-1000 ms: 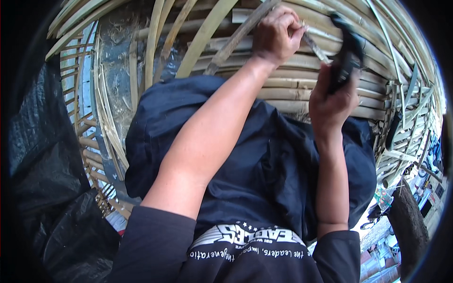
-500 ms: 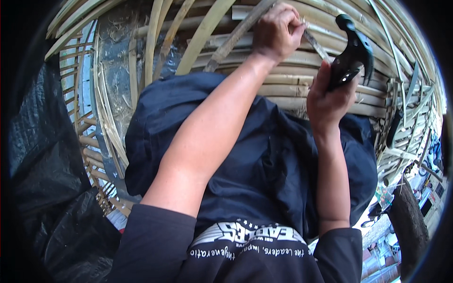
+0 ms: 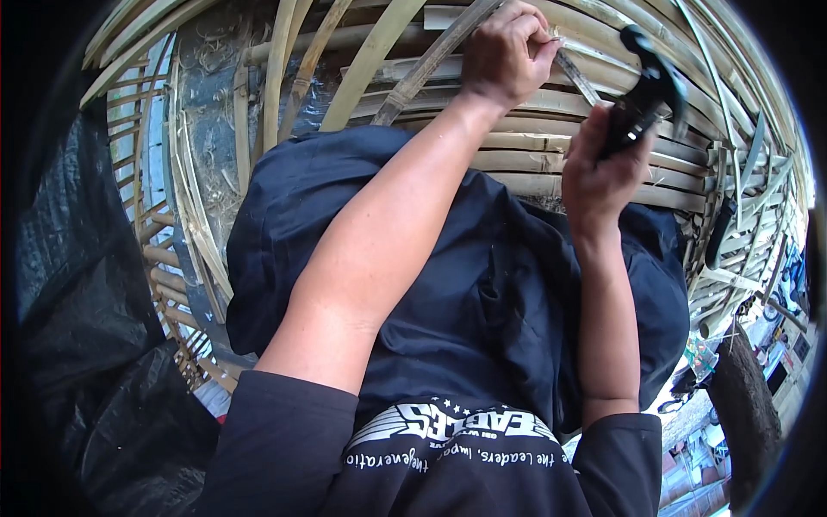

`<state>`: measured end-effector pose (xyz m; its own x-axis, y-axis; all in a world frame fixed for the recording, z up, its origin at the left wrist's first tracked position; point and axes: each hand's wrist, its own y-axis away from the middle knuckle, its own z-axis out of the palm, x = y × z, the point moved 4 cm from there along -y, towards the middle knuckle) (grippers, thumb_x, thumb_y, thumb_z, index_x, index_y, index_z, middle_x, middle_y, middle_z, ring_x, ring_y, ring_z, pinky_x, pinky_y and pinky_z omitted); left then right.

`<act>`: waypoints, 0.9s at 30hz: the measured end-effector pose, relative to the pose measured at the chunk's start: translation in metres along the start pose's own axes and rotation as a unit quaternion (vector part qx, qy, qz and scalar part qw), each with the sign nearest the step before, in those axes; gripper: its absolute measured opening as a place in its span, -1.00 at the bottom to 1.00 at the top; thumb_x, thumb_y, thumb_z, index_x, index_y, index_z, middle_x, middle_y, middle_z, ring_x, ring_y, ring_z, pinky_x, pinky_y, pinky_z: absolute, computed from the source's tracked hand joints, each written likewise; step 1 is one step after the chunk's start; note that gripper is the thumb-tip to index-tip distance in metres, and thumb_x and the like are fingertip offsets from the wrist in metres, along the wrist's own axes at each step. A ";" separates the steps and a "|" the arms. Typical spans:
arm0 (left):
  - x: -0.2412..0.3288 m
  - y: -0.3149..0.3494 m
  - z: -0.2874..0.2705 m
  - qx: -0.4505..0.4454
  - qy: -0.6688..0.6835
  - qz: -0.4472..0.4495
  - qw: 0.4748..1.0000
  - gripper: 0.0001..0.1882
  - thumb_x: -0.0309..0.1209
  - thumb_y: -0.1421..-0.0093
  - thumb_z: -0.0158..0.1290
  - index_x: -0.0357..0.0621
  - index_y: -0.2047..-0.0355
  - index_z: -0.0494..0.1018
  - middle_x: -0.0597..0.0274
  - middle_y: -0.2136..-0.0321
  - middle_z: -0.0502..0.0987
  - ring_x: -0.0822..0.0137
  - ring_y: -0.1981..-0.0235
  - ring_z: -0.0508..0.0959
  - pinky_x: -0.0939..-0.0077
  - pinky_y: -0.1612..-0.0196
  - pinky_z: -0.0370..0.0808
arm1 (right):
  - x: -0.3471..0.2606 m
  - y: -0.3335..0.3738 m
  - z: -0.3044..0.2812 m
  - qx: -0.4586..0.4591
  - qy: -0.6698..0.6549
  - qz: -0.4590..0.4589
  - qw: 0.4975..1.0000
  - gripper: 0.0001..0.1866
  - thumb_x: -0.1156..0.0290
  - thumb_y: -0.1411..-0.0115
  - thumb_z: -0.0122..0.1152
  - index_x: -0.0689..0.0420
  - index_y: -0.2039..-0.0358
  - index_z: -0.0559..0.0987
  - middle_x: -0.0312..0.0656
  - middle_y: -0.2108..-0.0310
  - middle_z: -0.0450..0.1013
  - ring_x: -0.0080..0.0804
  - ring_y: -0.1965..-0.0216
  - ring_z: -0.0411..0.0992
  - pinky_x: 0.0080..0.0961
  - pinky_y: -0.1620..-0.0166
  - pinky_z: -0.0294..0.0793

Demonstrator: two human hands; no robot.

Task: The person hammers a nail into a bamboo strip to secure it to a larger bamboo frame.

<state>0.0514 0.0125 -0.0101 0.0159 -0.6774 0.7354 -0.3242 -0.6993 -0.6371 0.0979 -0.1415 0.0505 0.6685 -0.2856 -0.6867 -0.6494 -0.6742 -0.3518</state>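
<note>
My left hand (image 3: 506, 53) is closed around a grey bamboo strip (image 3: 431, 62) at the top of the view, pinching something small against it near the fingertips. My right hand (image 3: 600, 169) grips the handle of a black hammer (image 3: 644, 95), whose head is raised to the right of my left hand. Both hands are over a frame of bamboo slats (image 3: 551, 164). My dark-clothed lap fills the middle of the view below them.
Curved bamboo strips (image 3: 284, 77) fan out at the upper left, with a bamboo lattice (image 3: 164, 267) down the left side. Black plastic sheeting (image 3: 77, 284) lies at the far left. More bamboo framing (image 3: 741, 233) runs along the right edge.
My right hand has lifted the hammer and swung its head up and to the right. My left hand has stayed on the bamboo strip.
</note>
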 end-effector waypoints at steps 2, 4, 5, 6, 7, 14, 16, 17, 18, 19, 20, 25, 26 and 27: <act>-0.002 0.009 -0.004 -0.014 -0.005 -0.038 0.999 -0.82 -0.44 0.02 0.34 -0.12 0.58 0.52 0.28 0.37 0.60 0.13 0.36 0.64 0.26 0.29 0.58 | 0.000 -0.002 0.005 -0.133 0.079 0.044 0.987 -0.73 0.34 -0.33 0.24 0.27 0.16 0.43 0.16 0.49 0.51 0.22 0.46 0.50 -0.13 0.37 0.46; 0.002 0.007 -0.004 0.002 -0.016 -0.002 1.000 -0.84 -0.44 0.02 0.33 -0.11 0.57 0.53 0.28 0.37 0.60 0.13 0.39 0.64 0.25 0.32 0.58 | -0.005 0.000 -0.002 -0.055 0.038 0.007 0.998 -0.73 0.33 -0.34 0.23 0.26 0.16 0.43 0.14 0.49 0.51 0.21 0.45 0.52 -0.14 0.38 0.46; 0.001 0.002 -0.003 0.003 -0.016 0.000 1.000 -0.84 -0.44 0.02 0.33 -0.11 0.57 0.53 0.28 0.37 0.60 0.13 0.39 0.64 0.25 0.32 0.58 | -0.004 0.000 -0.007 -0.015 0.011 0.026 0.999 -0.73 0.33 -0.34 0.22 0.26 0.15 0.42 0.14 0.49 0.52 0.20 0.44 0.53 -0.15 0.38 0.46; 0.000 0.000 -0.002 0.001 -0.010 0.002 1.000 -0.84 -0.44 0.02 0.33 -0.11 0.56 0.53 0.27 0.36 0.60 0.14 0.39 0.64 0.26 0.32 0.59 | -0.003 0.003 -0.012 0.020 -0.015 0.049 0.998 -0.73 0.32 -0.34 0.22 0.26 0.15 0.42 0.13 0.49 0.52 0.19 0.43 0.54 -0.16 0.38 0.46; 0.000 0.001 -0.002 0.000 -0.005 0.004 1.000 -0.85 -0.45 0.02 0.33 -0.11 0.56 0.53 0.27 0.35 0.60 0.15 0.39 0.64 0.26 0.32 0.59 | -0.002 0.000 -0.004 0.050 -0.079 0.045 0.995 -0.73 0.32 -0.35 0.21 0.27 0.16 0.41 0.12 0.50 0.52 0.17 0.44 0.55 -0.17 0.39 0.46; 0.005 0.003 -0.002 -0.002 -0.011 0.003 1.000 -0.82 -0.44 0.03 0.35 -0.12 0.56 0.51 0.26 0.38 0.59 0.13 0.37 0.64 0.26 0.31 0.58 | 0.000 0.007 -0.008 0.057 -0.057 0.032 0.996 -0.73 0.29 -0.35 0.21 0.24 0.19 0.44 0.14 0.48 0.52 0.19 0.47 0.52 -0.12 0.38 0.45; 0.011 -0.001 -0.007 0.007 -0.012 -0.001 1.000 -0.81 -0.44 0.03 0.35 -0.12 0.58 0.51 0.26 0.37 0.59 0.14 0.37 0.63 0.27 0.30 0.57 | 0.001 -0.002 0.000 -0.128 0.096 0.028 0.987 -0.72 0.30 -0.33 0.24 0.25 0.16 0.45 0.15 0.49 0.50 0.24 0.46 0.50 -0.11 0.38 0.44; 0.015 0.000 -0.009 0.001 -0.012 0.002 1.000 -0.81 -0.51 0.02 0.34 -0.16 0.57 0.49 0.24 0.36 0.59 0.16 0.38 0.63 0.28 0.32 0.56 | -0.002 -0.003 -0.002 -0.100 0.071 0.033 0.992 -0.72 0.30 -0.32 0.25 0.25 0.17 0.45 0.16 0.50 0.50 0.24 0.46 0.49 -0.11 0.39 0.43; 0.017 0.002 -0.013 -0.007 -0.013 0.004 1.000 -0.80 -0.58 0.01 0.33 -0.21 0.56 0.47 0.21 0.35 0.58 0.19 0.40 0.62 0.29 0.34 0.54 | -0.007 -0.001 -0.004 -0.074 0.044 0.039 0.996 -0.72 0.31 -0.31 0.26 0.25 0.18 0.44 0.16 0.50 0.49 0.25 0.47 0.49 -0.10 0.41 0.43; 0.019 0.003 -0.011 -0.007 -0.019 0.023 1.000 -0.80 -0.57 0.00 0.30 -0.19 0.55 0.44 0.19 0.36 0.57 0.12 0.38 0.60 0.26 0.34 0.52 | -0.008 0.001 -0.009 -0.030 0.027 0.034 0.999 -0.72 0.31 -0.31 0.26 0.25 0.18 0.44 0.16 0.50 0.49 0.24 0.48 0.49 -0.10 0.42 0.42; 0.017 0.001 -0.012 -0.008 -0.020 0.023 1.000 -0.80 -0.57 0.00 0.30 -0.19 0.55 0.44 0.19 0.36 0.57 0.12 0.38 0.60 0.26 0.34 0.52 | -0.008 0.002 -0.014 0.014 0.011 0.029 0.999 -0.72 0.31 -0.31 0.26 0.26 0.18 0.43 0.16 0.50 0.50 0.24 0.49 0.49 -0.10 0.44 0.42; 0.008 0.007 -0.007 0.000 -0.007 -0.012 1.000 -0.81 -0.48 0.00 0.32 -0.15 0.57 0.48 0.21 0.38 0.58 0.08 0.39 0.61 0.23 0.33 0.53 | -0.011 0.000 -0.003 -0.077 0.070 0.013 0.994 -0.74 0.32 -0.34 0.23 0.25 0.18 0.42 0.14 0.50 0.51 0.16 0.47 0.54 -0.12 0.42 0.45; 0.001 0.006 -0.004 0.003 -0.001 -0.009 1.000 -0.81 -0.44 0.04 0.36 -0.11 0.59 0.52 0.25 0.37 0.60 0.12 0.38 0.63 0.26 0.32 0.57 | -0.020 0.000 -0.010 -0.043 0.038 0.011 0.998 -0.74 0.32 -0.34 0.23 0.25 0.19 0.42 0.15 0.50 0.51 0.19 0.47 0.53 -0.12 0.43 0.44; 0.004 0.003 -0.004 0.011 0.007 0.016 1.000 -0.82 -0.44 0.04 0.36 -0.10 0.59 0.52 0.26 0.38 0.60 0.12 0.38 0.63 0.26 0.32 0.56 | -0.021 0.001 -0.011 0.007 0.022 -0.027 0.999 -0.74 0.31 -0.34 0.23 0.24 0.19 0.42 0.15 0.50 0.51 0.19 0.47 0.53 -0.12 0.43 0.44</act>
<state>0.0472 0.0085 -0.0078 -0.0078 -0.6962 0.7178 -0.3026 -0.6825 -0.6653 0.0871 -0.1440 0.0712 0.7177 -0.2783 -0.6383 -0.6165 -0.6801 -0.3967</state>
